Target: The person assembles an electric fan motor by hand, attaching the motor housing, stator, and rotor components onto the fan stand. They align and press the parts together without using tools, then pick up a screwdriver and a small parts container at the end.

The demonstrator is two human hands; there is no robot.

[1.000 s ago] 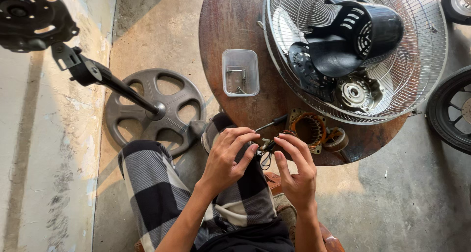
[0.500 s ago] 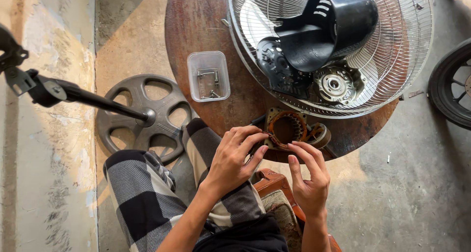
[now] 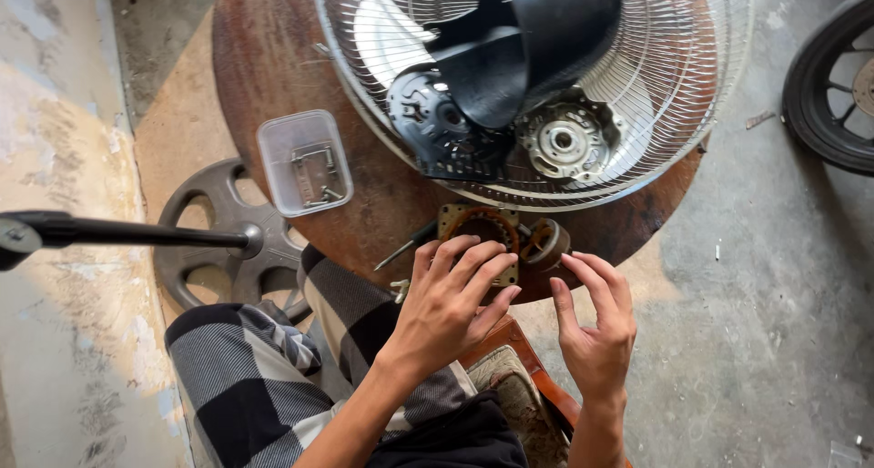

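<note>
From the head camera, the square rusty-brown motor stator with copper windings lay at the near edge of the round brown wooden table. The left hand, fingers spread, rested on its near side. The right hand hovered open, just right, nearest the small round metal part.

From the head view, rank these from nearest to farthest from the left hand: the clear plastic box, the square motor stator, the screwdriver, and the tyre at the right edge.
1. Square motor stator: under the left hand fingertips, at the table's near edge.
2. Screwdriver: just left of the stator.
3. Clear plastic box: farther up-left on the round table.
4. Tyre: far right, on the floor.
</note>
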